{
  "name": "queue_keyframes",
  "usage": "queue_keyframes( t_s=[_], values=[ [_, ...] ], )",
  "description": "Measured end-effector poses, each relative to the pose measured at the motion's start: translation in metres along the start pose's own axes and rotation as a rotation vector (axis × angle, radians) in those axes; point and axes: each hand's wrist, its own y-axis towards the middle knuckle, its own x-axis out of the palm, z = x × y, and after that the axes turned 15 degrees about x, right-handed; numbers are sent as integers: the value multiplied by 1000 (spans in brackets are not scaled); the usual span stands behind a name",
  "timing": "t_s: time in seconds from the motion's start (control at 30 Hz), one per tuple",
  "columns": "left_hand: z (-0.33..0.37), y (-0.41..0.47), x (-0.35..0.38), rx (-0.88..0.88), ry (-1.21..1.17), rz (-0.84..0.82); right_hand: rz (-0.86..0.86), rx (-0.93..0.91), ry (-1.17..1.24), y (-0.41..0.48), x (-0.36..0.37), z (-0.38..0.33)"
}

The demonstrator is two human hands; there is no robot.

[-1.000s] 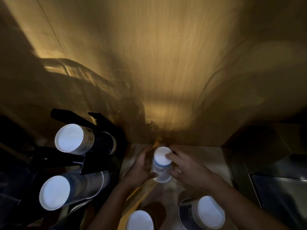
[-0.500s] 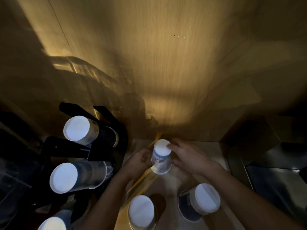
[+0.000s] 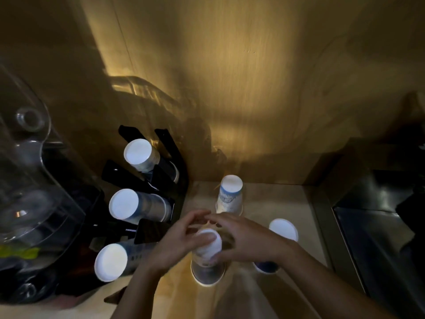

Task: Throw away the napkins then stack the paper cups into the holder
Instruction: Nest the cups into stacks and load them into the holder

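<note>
A black cup holder stands at the left with three stacks of white paper cups lying in its slots, bottoms toward me. Three more paper cups stand upside down on the counter. The far cup stands alone by the wall. Around the top of the near cup my left hand and my right hand are closed, left thumb on its bottom. The third cup is just right of my right hand, partly hidden by it. No napkins are in view.
A clear plastic container fills the left side next to the holder. A dark metal surface borders the counter on the right. A wooden wall rises straight behind the cups.
Both hands have let go of the far cup, which now stands alone, and moved toward me onto the near cup. The view has shifted, showing more of the holder.
</note>
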Motion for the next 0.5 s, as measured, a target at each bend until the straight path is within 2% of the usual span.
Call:
queue_keyframes(
  t_s=[0.13, 0.23, 0.5],
  values=[
    [-9, -20, 6, -63, 180, -89, 59, 17, -19, -8, 26, 2],
    [-22, -28, 14, -44, 261, -15, 111, 47, -9, -11, 41, 7],
    [-28, -41, 20, 1, 191, 136, 137, 111, 111, -17, 51, 5]
  ],
)
